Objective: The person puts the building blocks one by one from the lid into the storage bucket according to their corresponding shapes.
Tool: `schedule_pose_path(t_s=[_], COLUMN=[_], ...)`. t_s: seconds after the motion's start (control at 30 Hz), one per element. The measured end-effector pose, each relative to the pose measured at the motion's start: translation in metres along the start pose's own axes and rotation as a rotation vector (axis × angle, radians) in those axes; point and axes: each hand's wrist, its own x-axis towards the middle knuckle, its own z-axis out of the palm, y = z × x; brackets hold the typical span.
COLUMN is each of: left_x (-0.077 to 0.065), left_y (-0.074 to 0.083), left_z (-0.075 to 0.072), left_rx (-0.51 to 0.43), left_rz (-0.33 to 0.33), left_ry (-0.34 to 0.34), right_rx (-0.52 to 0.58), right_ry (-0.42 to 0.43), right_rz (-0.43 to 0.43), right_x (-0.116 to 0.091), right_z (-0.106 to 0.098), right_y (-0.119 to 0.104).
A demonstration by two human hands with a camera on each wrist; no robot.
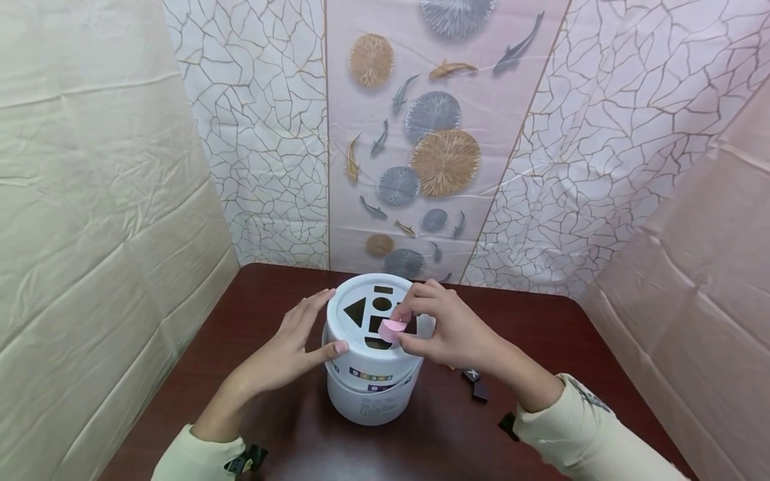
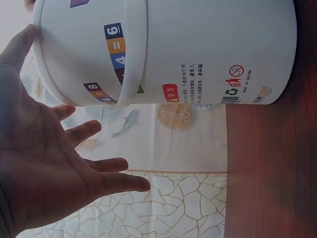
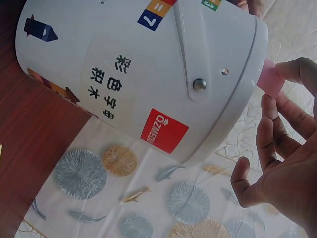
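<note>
A white bucket (image 1: 368, 401) stands on the table, its lid (image 1: 347, 335) cut with a triangle, a circle, rectangles and a half-round slot. Between thumb and fingers my right hand (image 1: 448, 327) pinches a pink half-round block (image 1: 392, 329), low over the lid near the half-round slot. In the right wrist view that pink block (image 3: 271, 79) sits right at the lid's rim. My left hand (image 1: 285, 347) rests against the lid's left side, thumb at the front and fingers spread toward the back. The left wrist view shows the same hand (image 2: 54, 163) with fingers extended beside the bucket.
Small dark blocks (image 1: 479, 391) lie on the table right of the bucket, partly under my right forearm. A white carry handle (image 2: 134, 54) hangs down the bucket's side. The dark red table (image 1: 271, 427) meets patterned cloth walls (image 1: 271, 133) at the back and sides.
</note>
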Motion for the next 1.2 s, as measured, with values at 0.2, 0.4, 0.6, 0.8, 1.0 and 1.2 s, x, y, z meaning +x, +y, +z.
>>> schedule_pose_path(t_s=[0.2, 0.4, 0.6, 0.8, 1.0, 1.2], left_x=[0.001, 0.002, 0.001, -0.001, -0.003, -0.002], left_y=[0.000, 0.001, 0.001, 0.000, -0.001, -0.001], left_z=[-0.002, -0.002, -0.002, 0.001, 0.003, 0.004], left_rx=[0.004, 0.001, -0.004, -0.012, -0.019, -0.013], left_rz=[-0.001, -0.004, -0.010, -0.026, -0.023, -0.023], left_ry=[0.006, 0.001, -0.003, -0.006, -0.003, 0.000], right_rx=[0.014, 0.026, 0.031, 0.028, 0.015, -0.003], right_ry=[-0.019, -0.030, -0.031, -0.045, -0.049, -0.059], right_rz=[-0.009, -0.027, -0.027, -0.007, -0.005, 0.015], right_x=[0.006, 0.009, 0.009, 0.008, 0.007, 0.008], right_z=[0.004, 0.010, 0.014, 0.017, 0.020, 0.020], right_y=[-0.002, -0.002, -0.003, -0.003, -0.003, -0.005])
